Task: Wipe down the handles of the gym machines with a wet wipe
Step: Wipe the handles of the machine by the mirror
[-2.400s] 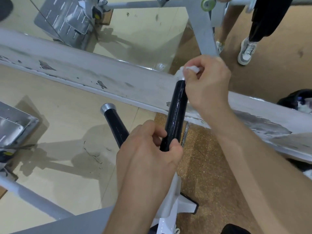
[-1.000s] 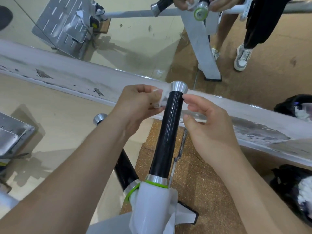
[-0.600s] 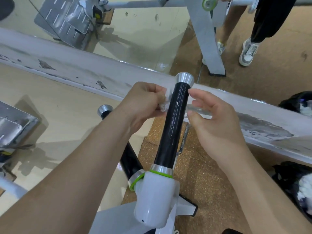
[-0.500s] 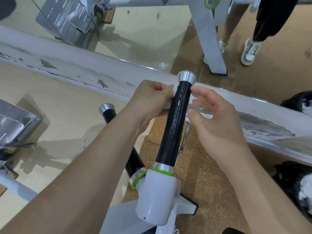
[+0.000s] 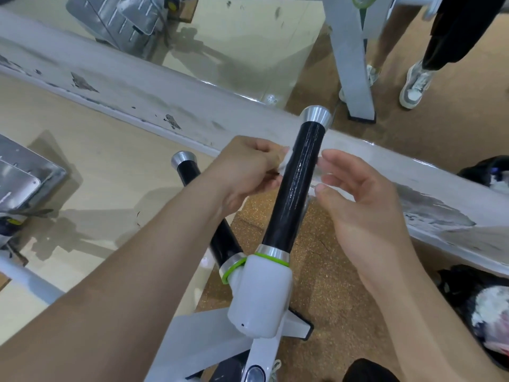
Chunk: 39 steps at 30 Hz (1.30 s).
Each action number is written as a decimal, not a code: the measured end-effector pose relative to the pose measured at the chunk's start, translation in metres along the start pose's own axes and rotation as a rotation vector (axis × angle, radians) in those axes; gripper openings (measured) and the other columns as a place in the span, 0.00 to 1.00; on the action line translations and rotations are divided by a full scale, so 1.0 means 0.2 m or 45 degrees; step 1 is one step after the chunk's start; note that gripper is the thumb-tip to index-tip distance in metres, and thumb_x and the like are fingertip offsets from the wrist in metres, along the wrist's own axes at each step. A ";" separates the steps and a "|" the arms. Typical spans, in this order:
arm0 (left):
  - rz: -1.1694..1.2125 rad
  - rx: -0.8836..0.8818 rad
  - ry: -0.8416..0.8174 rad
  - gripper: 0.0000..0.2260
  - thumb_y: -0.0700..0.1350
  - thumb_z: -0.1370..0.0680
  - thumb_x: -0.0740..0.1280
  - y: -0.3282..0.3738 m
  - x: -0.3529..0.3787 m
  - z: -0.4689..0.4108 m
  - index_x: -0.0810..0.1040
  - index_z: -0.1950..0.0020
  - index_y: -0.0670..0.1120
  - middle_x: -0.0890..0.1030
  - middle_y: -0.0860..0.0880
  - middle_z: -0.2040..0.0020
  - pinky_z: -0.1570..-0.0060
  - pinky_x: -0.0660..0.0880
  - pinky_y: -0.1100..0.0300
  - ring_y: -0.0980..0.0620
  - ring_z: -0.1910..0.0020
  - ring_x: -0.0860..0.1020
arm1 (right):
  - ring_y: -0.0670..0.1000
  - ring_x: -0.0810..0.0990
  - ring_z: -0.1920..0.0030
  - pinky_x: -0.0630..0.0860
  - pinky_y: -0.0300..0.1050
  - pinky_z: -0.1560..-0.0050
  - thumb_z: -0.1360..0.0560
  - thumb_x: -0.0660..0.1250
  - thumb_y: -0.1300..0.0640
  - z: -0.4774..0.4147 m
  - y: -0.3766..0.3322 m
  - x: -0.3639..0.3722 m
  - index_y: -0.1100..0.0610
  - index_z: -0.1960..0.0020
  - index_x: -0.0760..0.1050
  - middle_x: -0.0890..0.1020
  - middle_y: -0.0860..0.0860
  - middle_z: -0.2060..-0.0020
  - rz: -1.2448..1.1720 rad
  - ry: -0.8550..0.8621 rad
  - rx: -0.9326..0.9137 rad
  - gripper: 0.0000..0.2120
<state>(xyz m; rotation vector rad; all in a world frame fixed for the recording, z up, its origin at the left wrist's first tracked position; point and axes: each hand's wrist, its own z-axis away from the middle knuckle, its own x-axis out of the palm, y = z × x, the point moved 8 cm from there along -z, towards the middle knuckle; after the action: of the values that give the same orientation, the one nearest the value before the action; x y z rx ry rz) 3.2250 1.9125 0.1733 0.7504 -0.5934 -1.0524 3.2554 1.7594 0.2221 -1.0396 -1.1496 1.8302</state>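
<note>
A black handle (image 5: pixel 296 186) with a silver end cap sticks up from a white machine joint (image 5: pixel 260 296) with green rings. A small white wet wipe (image 5: pixel 285 162) is pressed to the handle's left side, pinched in my left hand (image 5: pixel 248 168). My right hand (image 5: pixel 355 197) hovers just right of the handle, fingers apart and curled, holding nothing. A second black handle (image 5: pixel 190 172) with a silver cap points away lower left, partly hidden behind my left forearm.
A scuffed white ledge (image 5: pixel 137 97) under a wall mirror crosses the view behind the handles. The mirror reflects a white machine post (image 5: pixel 355 64) and a person's legs and sneakers (image 5: pixel 416 86). Dark bags (image 5: pixel 484 307) lie right. A metal plate (image 5: pixel 19 180) sits left.
The wipe went from my right hand at the handle's tip to my left hand. My left hand has slid the wipe a little down the handle; my right hand stays open beside it.
</note>
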 end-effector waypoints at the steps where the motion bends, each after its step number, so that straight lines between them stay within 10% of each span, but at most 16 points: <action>1: 0.033 0.009 0.006 0.06 0.41 0.23 0.68 0.00 0.01 0.01 0.80 0.53 0.38 0.79 0.48 0.70 0.74 0.73 0.69 0.58 0.75 0.75 | 0.38 0.77 0.46 0.72 0.35 0.49 0.26 0.67 0.64 0.01 0.00 0.00 0.41 0.46 0.76 0.80 0.40 0.46 0.001 -0.002 0.010 0.18; 5: -0.050 0.098 0.076 0.06 0.37 0.25 0.69 0.01 -0.03 0.04 0.79 0.62 0.39 0.78 0.48 0.74 0.73 0.74 0.68 0.57 0.76 0.74 | 0.38 0.78 0.46 0.74 0.39 0.43 0.26 0.67 0.63 0.03 0.02 0.00 0.47 0.40 0.76 0.80 0.40 0.45 0.063 0.002 0.033 0.18; 14: -0.212 0.300 0.255 0.03 0.42 0.27 0.73 0.10 -0.08 0.12 0.82 0.60 0.44 0.81 0.46 0.67 0.61 0.81 0.60 0.52 0.68 0.79 | 0.35 0.75 0.68 0.71 0.24 0.68 0.25 0.66 0.63 0.08 0.02 0.00 0.45 0.40 0.77 0.81 0.44 0.51 0.056 0.042 0.060 0.18; 19: -0.232 0.219 0.302 0.09 0.39 0.26 0.71 0.01 -0.06 0.20 0.79 0.66 0.45 0.81 0.44 0.70 0.59 0.82 0.54 0.50 0.70 0.79 | 0.39 0.80 0.50 0.74 0.38 0.49 0.26 0.66 0.62 0.13 0.07 0.03 0.42 0.43 0.77 0.83 0.45 0.52 -0.004 -0.014 0.111 0.19; 25: -0.528 0.185 0.248 0.07 0.40 0.26 0.71 0.02 -0.10 0.27 0.81 0.65 0.45 0.81 0.48 0.71 0.65 0.78 0.62 0.55 0.74 0.78 | 0.34 0.76 0.56 0.70 0.22 0.60 0.26 0.67 0.63 0.23 0.10 0.01 0.39 0.48 0.78 0.79 0.41 0.53 -0.013 0.071 0.087 0.18; 33: -1.008 0.234 0.324 0.15 0.42 0.25 0.63 -0.02 -0.04 0.38 0.75 0.72 0.43 0.71 0.52 0.78 0.71 0.69 0.59 0.53 0.75 0.69 | 0.34 0.81 0.55 0.74 0.25 0.59 0.25 0.65 0.68 0.33 0.06 0.05 0.42 0.50 0.80 0.85 0.39 0.60 -0.151 -0.083 0.063 0.20; 39: -1.356 0.254 0.241 0.10 0.45 0.23 0.62 0.06 -0.04 0.44 0.81 0.58 0.42 0.82 0.45 0.62 0.69 0.68 0.63 0.48 0.63 0.76 | 0.37 0.81 0.49 0.74 0.26 0.53 0.25 0.66 0.65 0.35 0.10 0.04 0.49 0.40 0.79 0.84 0.41 0.52 -0.150 -0.093 0.107 0.17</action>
<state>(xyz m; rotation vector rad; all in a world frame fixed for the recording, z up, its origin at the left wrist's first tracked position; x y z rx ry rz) 3.1631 1.9008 0.2357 1.3867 -0.0904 -1.8740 3.1854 1.7362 0.2203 -0.8456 -1.1418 1.8199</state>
